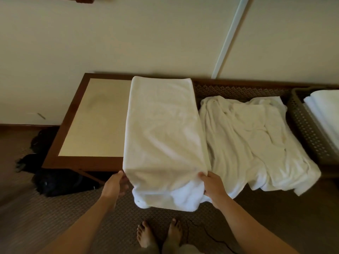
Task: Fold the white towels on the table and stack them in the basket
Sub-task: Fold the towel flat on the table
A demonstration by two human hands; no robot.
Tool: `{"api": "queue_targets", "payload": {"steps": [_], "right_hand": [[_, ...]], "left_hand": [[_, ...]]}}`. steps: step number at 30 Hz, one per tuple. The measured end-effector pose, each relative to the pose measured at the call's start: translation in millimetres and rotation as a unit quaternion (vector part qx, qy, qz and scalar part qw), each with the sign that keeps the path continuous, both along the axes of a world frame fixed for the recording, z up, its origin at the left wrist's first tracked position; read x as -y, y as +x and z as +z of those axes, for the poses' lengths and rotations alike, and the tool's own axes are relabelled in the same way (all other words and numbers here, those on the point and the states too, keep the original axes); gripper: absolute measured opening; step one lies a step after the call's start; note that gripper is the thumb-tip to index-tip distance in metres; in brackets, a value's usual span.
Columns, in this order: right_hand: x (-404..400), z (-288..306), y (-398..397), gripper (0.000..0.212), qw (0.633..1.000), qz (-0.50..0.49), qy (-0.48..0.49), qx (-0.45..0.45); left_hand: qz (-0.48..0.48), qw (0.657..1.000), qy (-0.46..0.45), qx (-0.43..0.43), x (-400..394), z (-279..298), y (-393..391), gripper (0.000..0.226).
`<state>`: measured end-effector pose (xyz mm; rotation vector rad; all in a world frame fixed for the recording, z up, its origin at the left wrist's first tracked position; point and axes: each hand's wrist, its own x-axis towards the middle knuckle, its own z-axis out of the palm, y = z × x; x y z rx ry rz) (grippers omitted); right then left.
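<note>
Towel [163, 129] lay lengthwise across table [91, 116], long axis running away from the person; left hand [114, 184] and right hand [213, 186] each pinched a near corner. Basket [300, 125] sat far right.

Bare forearms without sleeves, bare hands [114, 184], bare feet [145, 235], pale trouser hems

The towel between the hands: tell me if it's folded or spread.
Partly folded. The towel lies as a long narrow strip across the table, its near end doubled over the edge, gripped by left hand and right hand.
</note>
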<state>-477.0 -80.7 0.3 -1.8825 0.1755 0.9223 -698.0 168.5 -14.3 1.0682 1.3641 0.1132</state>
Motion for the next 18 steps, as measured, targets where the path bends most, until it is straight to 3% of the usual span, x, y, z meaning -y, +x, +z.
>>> {"api": "queue_targets", "payload": {"steps": [4,8,10,13,16,18], "right_hand": [[-5,-4,-1,0.007,0.999,0.014,0.013,0.034],[-3,-13,4,0.012,0.997,0.04,0.003,0.072],[1,-16,6,0.029,0.993,0.051,-0.002,0.108],[9,-17,7,0.051,0.989,0.048,0.004,0.143],[12,-14,11,0.048,0.986,0.054,0.028,0.152],[12,-11,14,0.047,0.987,0.05,0.037,0.149]], "left_hand": [[-0.051,0.994,-0.076,-0.057,21,-33,-6,0.026],[-0.052,0.996,-0.016,-0.076,37,-50,5,0.038],[-0.003,0.995,0.045,-0.085,39,-51,14,0.048],[0.088,0.991,0.098,-0.034,37,-33,27,0.041],[0.1,0.99,0.099,0.023,28,-20,33,0.02],[0.095,0.992,0.079,0.033,18,-24,26,0.021]]}}
